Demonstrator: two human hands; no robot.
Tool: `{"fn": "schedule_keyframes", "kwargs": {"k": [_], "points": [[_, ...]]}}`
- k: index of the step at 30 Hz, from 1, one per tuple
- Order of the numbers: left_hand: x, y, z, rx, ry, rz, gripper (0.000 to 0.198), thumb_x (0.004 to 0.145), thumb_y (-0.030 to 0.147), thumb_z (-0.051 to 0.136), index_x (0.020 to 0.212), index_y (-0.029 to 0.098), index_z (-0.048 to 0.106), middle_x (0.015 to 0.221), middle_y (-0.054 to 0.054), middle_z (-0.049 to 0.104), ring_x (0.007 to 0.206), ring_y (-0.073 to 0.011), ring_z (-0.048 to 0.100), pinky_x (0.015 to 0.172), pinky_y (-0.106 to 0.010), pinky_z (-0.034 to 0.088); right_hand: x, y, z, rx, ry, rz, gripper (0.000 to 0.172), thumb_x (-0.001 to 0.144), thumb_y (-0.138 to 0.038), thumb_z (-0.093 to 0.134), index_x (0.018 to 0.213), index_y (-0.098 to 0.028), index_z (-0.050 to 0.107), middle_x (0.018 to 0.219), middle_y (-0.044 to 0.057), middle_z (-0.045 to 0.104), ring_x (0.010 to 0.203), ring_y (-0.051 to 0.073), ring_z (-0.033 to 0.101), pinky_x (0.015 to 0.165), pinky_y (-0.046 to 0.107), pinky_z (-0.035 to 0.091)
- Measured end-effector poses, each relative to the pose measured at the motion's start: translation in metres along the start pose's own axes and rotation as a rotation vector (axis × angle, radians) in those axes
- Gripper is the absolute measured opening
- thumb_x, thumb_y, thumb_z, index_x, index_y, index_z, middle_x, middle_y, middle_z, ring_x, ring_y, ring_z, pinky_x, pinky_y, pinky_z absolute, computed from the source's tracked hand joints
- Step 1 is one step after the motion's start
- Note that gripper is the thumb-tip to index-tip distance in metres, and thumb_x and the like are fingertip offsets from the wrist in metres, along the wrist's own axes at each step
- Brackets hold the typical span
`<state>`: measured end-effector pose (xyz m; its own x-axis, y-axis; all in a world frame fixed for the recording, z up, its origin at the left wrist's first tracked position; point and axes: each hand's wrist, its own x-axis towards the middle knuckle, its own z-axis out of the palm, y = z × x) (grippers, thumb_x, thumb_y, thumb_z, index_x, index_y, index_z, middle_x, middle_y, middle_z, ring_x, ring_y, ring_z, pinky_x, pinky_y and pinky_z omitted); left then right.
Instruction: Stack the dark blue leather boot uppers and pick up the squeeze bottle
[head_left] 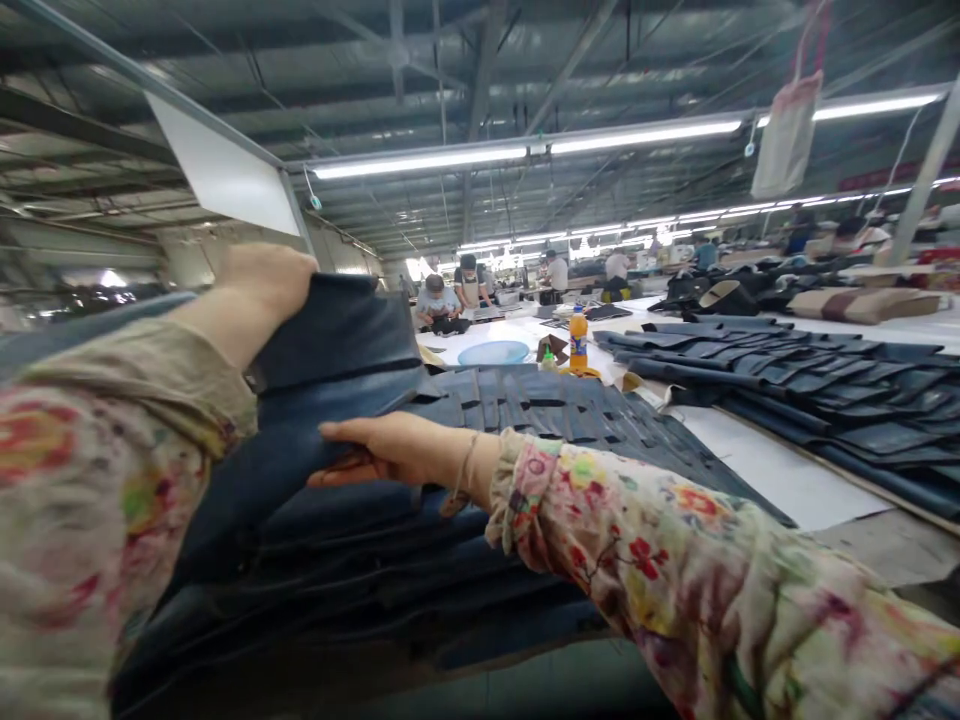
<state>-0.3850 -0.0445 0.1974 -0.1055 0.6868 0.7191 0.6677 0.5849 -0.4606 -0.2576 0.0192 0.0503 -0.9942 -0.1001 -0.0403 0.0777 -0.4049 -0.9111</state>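
Note:
My left hand [259,285] is raised at the left and closed over the top edge of a dark blue denim piece [330,350], lifting it off a stack. My right hand [390,448] reaches across in the middle, its fingers pressed onto the same denim lower down, with what looks like a small reddish tool under the palm. Beneath lies a thick stack of denim pieces [337,570]. More cut denim pieces [540,405] are laid in overlapping rows just beyond my hands. Both my sleeves are floral.
A long white table [780,470] runs away to the right with further rows of denim [810,375]. An orange bottle [577,340] and a blue bowl [493,352] stand at mid table. Several people [439,300] work at the far end. A bag [787,135] hangs overhead.

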Motion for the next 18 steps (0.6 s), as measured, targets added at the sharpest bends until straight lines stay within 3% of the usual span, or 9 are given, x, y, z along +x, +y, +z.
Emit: {"fn": "schedule_keyframes", "kwargs": {"k": [3,6,9,12,14,16,18], "points": [[-0.009,-0.009,0.057,0.145,-0.236,-0.030,0.049,0.082,0.015,0.020,0.091,0.012,0.067,0.069,0.003,0.058,0.055,0.0026,0.027,0.059,-0.009,0.021,0.021,0.017,-0.008,-0.001,0.021,0.168,0.030,0.097,-0.015,0.034,0.075,-0.009,0.054,0.059,0.003,0.059,0.053,0.007,0.060,0.053,0.011,0.051],[-0.009,-0.008,0.094,0.163,-0.370,-0.072,0.040,0.082,0.011,0.028,0.103,0.008,0.063,0.093,-0.011,0.063,0.073,-0.0106,0.052,0.070,-0.024,0.041,0.038,0.017,-0.016,0.007,-0.019,0.101,0.033,0.098,-0.019,0.031,0.077,-0.009,0.054,0.059,0.003,0.059,0.053,0.007,0.060,0.055,0.012,0.051],[-0.005,0.000,0.115,0.105,-0.360,-0.044,0.037,0.084,0.011,0.029,0.105,0.005,0.059,0.103,-0.018,0.060,0.090,-0.0242,0.057,0.073,-0.035,0.046,0.053,0.012,-0.026,-0.002,-0.034,0.051,0.034,0.100,-0.026,0.028,0.086,-0.008,0.054,0.061,0.003,0.058,0.056,0.008,0.061,0.058,0.014,0.052],[-0.004,0.010,0.139,0.067,-0.349,-0.053,0.039,0.086,0.012,0.025,0.107,0.007,0.057,0.105,-0.017,0.059,0.097,-0.0267,0.056,0.075,-0.035,0.047,0.067,0.013,-0.040,-0.087,0.032,0.123,0.043,0.100,-0.037,0.022,0.113,-0.006,0.048,0.062,0.002,0.057,0.051,0.010,0.060,0.052,0.018,0.053],[-0.006,0.015,0.160,0.035,-0.358,-0.097,0.040,0.086,0.011,0.024,0.106,0.008,0.058,0.105,-0.017,0.059,0.099,-0.0285,0.056,0.075,-0.036,0.047,0.073,0.017,-0.051,-0.159,0.048,0.217,0.052,0.100,-0.041,0.017,0.130,-0.003,0.035,0.063,0.003,0.057,0.050,0.012,0.060,0.048,0.020,0.051],[-0.011,0.018,0.180,-0.004,-0.374,-0.128,0.042,0.085,0.010,0.024,0.106,0.010,0.060,0.105,-0.018,0.059,0.100,-0.0312,0.056,0.075,-0.039,0.048,0.076,0.022,-0.061,-0.223,0.022,0.294,0.055,0.100,-0.040,0.017,0.136,0.000,0.024,0.064,0.004,0.058,0.050,0.013,0.060,0.046,0.019,0.050],[-0.016,0.018,0.197,-0.036,-0.387,-0.135,0.042,0.084,0.011,0.024,0.106,0.010,0.060,0.105,-0.019,0.059,0.101,-0.0330,0.056,0.076,-0.041,0.048,0.076,0.026,-0.068,-0.277,-0.017,0.308,0.050,0.100,-0.035,0.022,0.135,0.001,0.024,0.064,0.004,0.059,0.050,0.012,0.060,0.045,0.017,0.048]]}}
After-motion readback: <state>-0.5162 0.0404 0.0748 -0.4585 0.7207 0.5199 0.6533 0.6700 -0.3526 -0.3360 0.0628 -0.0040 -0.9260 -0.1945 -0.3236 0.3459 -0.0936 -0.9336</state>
